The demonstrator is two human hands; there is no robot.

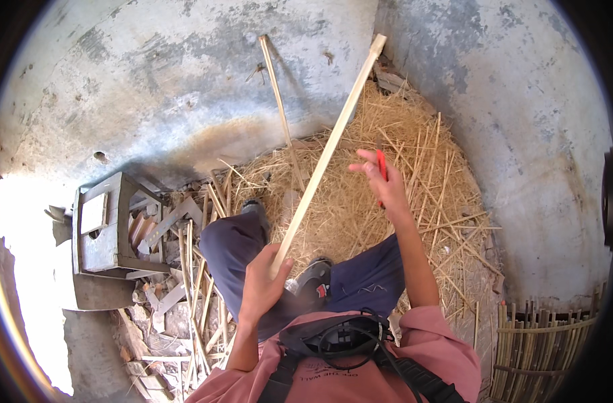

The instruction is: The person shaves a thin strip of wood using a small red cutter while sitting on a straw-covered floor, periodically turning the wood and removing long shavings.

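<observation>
My left hand [263, 281] is closed round the lower end of a long pale bamboo strip [328, 149]. The strip slants up and to the right, its far end close to the wall corner. To the right of it, my right hand [387, 188] is raised and holds a red-handled knife [382, 165] against the palm. A thin dark blade points away from me, and some of the fingers stretch toward the strip without touching it. Part of the handle is hidden by the hand.
Another thin strip [277, 94] leans on the far wall [185, 67]. Shavings [380, 121] and loose sticks cover the floor around my legs. A wooden box frame [121, 228] stands at left among scraps. A stick fence panel [541, 349] is at lower right.
</observation>
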